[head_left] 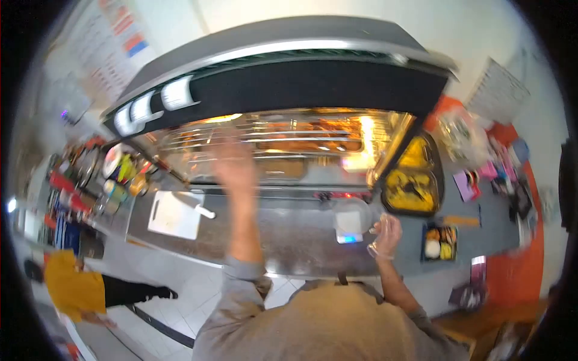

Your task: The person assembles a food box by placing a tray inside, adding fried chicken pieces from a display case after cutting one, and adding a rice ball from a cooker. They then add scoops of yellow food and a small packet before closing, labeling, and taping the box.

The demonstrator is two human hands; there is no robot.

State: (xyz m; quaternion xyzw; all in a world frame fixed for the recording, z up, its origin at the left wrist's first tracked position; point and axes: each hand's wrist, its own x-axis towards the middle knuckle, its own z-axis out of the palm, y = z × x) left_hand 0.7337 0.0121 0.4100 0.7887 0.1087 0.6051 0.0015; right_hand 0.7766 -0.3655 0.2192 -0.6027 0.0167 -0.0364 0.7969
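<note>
1. Front edge of the counter point(289, 231) passes beneath both forearms.
2. Right hand point(387, 236), in a clear glove: fingers bent, pointing away from the body. Cannot tell whether they grasp anything.
3. Just left of those fingers: clear round container point(366, 212) on a small scale point(349, 239), blue display toward the body. Contact between fingers and rim unclear.
4. Right of the same fingers, well short of the counter's right end: black meal box point(425, 253) with portions of food. A gap of counter between.
5. Left of the left fingers, nearer the body: white cutting board point(174, 224); knife point(206, 212) lying over its right edge. Broad stretch of steel from board to scale.
6. Beyond the right fingers, slightly right: large black tray point(415, 212), yellow food in it.
7. Left hand point(235, 159) raised before the lit cabinet point(271, 90). Motion blur; finger state cannot be told.
8. Right of the left fingers, behind the cabinet's lower edge: browned food point(310, 135).
</note>
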